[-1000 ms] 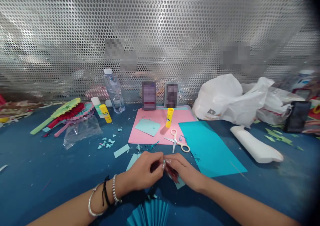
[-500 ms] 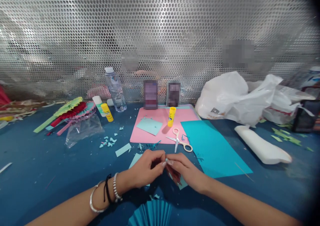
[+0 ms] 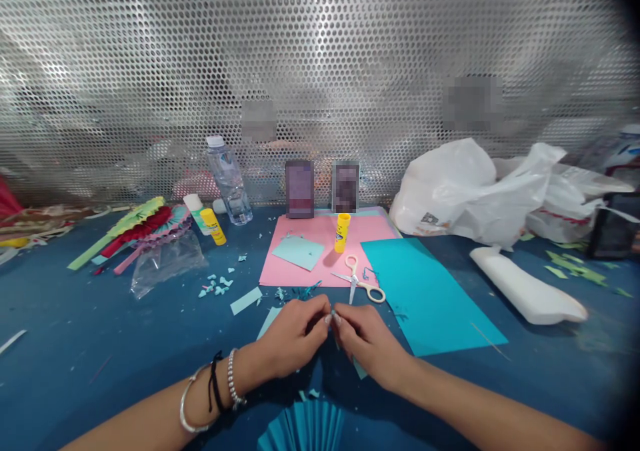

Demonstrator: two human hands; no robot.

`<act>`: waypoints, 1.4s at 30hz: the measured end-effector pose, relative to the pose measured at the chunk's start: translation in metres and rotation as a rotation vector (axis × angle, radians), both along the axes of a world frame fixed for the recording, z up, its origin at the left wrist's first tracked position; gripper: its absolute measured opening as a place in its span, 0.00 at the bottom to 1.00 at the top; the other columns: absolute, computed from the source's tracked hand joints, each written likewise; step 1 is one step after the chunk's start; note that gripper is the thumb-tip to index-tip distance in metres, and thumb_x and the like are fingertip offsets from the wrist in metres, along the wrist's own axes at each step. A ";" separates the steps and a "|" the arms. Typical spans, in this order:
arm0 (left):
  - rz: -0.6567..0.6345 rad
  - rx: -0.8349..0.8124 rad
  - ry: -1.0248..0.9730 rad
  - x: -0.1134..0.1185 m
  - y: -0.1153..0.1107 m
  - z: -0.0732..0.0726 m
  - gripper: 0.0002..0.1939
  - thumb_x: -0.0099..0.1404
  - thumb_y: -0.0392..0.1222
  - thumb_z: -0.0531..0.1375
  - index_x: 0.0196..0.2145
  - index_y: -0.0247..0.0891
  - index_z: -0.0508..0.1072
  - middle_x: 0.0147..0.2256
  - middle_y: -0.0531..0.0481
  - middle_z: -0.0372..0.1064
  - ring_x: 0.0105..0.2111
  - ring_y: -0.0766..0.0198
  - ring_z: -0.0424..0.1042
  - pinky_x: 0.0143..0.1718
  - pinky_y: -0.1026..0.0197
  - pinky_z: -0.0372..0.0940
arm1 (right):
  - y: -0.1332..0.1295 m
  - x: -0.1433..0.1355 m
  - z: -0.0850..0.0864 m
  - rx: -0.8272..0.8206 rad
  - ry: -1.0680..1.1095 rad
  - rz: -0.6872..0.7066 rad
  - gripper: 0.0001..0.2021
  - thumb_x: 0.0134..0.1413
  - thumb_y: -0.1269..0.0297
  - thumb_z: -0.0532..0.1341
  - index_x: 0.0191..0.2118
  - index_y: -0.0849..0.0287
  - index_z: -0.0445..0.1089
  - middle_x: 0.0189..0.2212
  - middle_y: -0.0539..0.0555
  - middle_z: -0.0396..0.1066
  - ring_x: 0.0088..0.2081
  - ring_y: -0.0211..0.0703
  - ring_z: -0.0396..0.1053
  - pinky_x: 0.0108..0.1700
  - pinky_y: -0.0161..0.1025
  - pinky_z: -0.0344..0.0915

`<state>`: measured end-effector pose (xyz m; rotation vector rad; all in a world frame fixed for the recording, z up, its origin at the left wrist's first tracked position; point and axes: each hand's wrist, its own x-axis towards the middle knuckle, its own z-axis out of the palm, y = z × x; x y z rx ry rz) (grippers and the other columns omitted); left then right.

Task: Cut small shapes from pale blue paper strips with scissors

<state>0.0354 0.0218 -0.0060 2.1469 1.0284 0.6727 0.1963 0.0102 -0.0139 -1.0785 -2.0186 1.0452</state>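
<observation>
My left hand (image 3: 295,334) and my right hand (image 3: 373,344) meet fingertip to fingertip above the table's near middle. Both are closed in a pinch on a small piece of light blue paper (image 3: 333,313), mostly hidden by the fingers. Below my right palm shows a pale blue paper edge (image 3: 360,369); whether it is held or lies on the table I cannot tell. A pleated blue paper fan (image 3: 303,428) lies nearest me. Just beyond the hands are white-handled scissors (image 3: 354,281) with open blades, and a yellow glue stick (image 3: 342,233) standing on pink paper (image 3: 300,276).
A teal sheet (image 3: 430,298) and a white curved object (image 3: 525,288) lie right, before white plastic bags (image 3: 460,194). At left are finished paper fans (image 3: 135,228), another yellow glue stick (image 3: 213,227) and a water bottle (image 3: 230,184). Two phones (image 3: 300,190) lean on the perforated metal wall.
My right hand's fingers have curled in closer, hiding the lower fingers that showed before. My left hand stays nearly in place. The things on the table have not moved.
</observation>
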 end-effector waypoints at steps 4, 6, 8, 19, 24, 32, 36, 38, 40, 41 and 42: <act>-0.011 -0.050 -0.008 -0.001 0.001 0.001 0.09 0.62 0.37 0.45 0.25 0.37 0.58 0.17 0.58 0.53 0.19 0.70 0.53 0.21 0.68 0.48 | 0.000 0.000 0.000 -0.025 0.006 -0.003 0.14 0.58 0.67 0.45 0.21 0.59 0.52 0.14 0.45 0.54 0.18 0.31 0.51 0.21 0.31 0.45; -0.022 -0.064 -0.014 -0.001 0.001 0.001 0.10 0.63 0.37 0.44 0.25 0.37 0.58 0.17 0.58 0.54 0.18 0.70 0.53 0.21 0.68 0.49 | 0.000 0.000 0.000 -0.018 -0.006 0.000 0.14 0.58 0.67 0.45 0.21 0.59 0.52 0.14 0.45 0.54 0.18 0.31 0.51 0.21 0.31 0.45; -0.037 -0.067 -0.019 -0.002 0.001 0.002 0.11 0.64 0.39 0.44 0.24 0.37 0.58 0.17 0.58 0.54 0.18 0.70 0.54 0.21 0.68 0.50 | -0.001 0.000 0.001 -0.002 -0.029 0.002 0.14 0.57 0.67 0.46 0.21 0.60 0.53 0.14 0.45 0.54 0.18 0.31 0.51 0.21 0.31 0.45; -0.043 -0.099 -0.036 -0.001 0.001 0.003 0.13 0.64 0.39 0.43 0.22 0.37 0.57 0.16 0.59 0.53 0.17 0.71 0.53 0.20 0.68 0.49 | 0.000 -0.001 0.004 -0.049 0.027 0.021 0.14 0.57 0.67 0.47 0.21 0.60 0.53 0.14 0.45 0.54 0.17 0.30 0.52 0.20 0.29 0.47; -0.034 -0.087 -0.077 -0.002 0.001 0.001 0.13 0.65 0.40 0.44 0.23 0.36 0.57 0.16 0.59 0.52 0.17 0.72 0.52 0.20 0.68 0.48 | -0.001 -0.001 0.003 -0.143 0.117 0.003 0.16 0.58 0.64 0.46 0.20 0.59 0.53 0.12 0.44 0.54 0.15 0.31 0.53 0.18 0.29 0.50; -0.034 -0.067 -0.087 -0.003 -0.001 0.001 0.14 0.66 0.41 0.43 0.24 0.36 0.56 0.17 0.58 0.51 0.18 0.72 0.51 0.21 0.68 0.48 | -0.001 0.000 0.002 -0.132 0.136 0.012 0.17 0.58 0.63 0.46 0.19 0.59 0.53 0.11 0.44 0.53 0.14 0.30 0.53 0.18 0.29 0.50; -0.021 -0.062 -0.063 -0.003 -0.001 0.002 0.14 0.66 0.41 0.43 0.24 0.37 0.56 0.18 0.58 0.51 0.18 0.71 0.52 0.21 0.68 0.48 | 0.000 0.000 0.001 -0.148 0.134 -0.014 0.16 0.58 0.63 0.45 0.20 0.59 0.52 0.11 0.44 0.52 0.14 0.30 0.53 0.18 0.29 0.49; -0.020 -0.049 -0.041 -0.003 -0.001 0.002 0.13 0.66 0.40 0.43 0.24 0.37 0.56 0.18 0.58 0.51 0.19 0.71 0.51 0.22 0.67 0.48 | 0.000 0.000 0.001 -0.144 0.130 -0.031 0.15 0.58 0.63 0.45 0.21 0.58 0.51 0.12 0.43 0.51 0.14 0.30 0.52 0.18 0.30 0.47; -0.022 -0.030 -0.021 -0.003 -0.001 0.002 0.13 0.66 0.39 0.43 0.24 0.37 0.56 0.18 0.58 0.51 0.19 0.71 0.51 0.22 0.67 0.48 | 0.000 0.000 0.002 -0.139 0.124 -0.038 0.15 0.58 0.62 0.45 0.21 0.58 0.50 0.13 0.43 0.50 0.14 0.29 0.50 0.18 0.30 0.45; -0.024 -0.019 -0.012 -0.002 -0.001 0.002 0.12 0.65 0.39 0.43 0.24 0.37 0.56 0.18 0.58 0.51 0.19 0.71 0.51 0.22 0.67 0.48 | 0.000 0.000 0.002 -0.139 0.122 -0.039 0.15 0.58 0.61 0.44 0.22 0.58 0.50 0.13 0.43 0.49 0.14 0.29 0.49 0.18 0.30 0.44; -0.024 -0.008 -0.004 -0.002 -0.001 0.002 0.12 0.65 0.39 0.43 0.24 0.37 0.55 0.18 0.58 0.51 0.19 0.71 0.51 0.23 0.67 0.48 | -0.001 0.000 0.002 -0.140 0.119 -0.038 0.15 0.58 0.61 0.44 0.22 0.58 0.51 0.13 0.43 0.49 0.14 0.29 0.49 0.18 0.31 0.44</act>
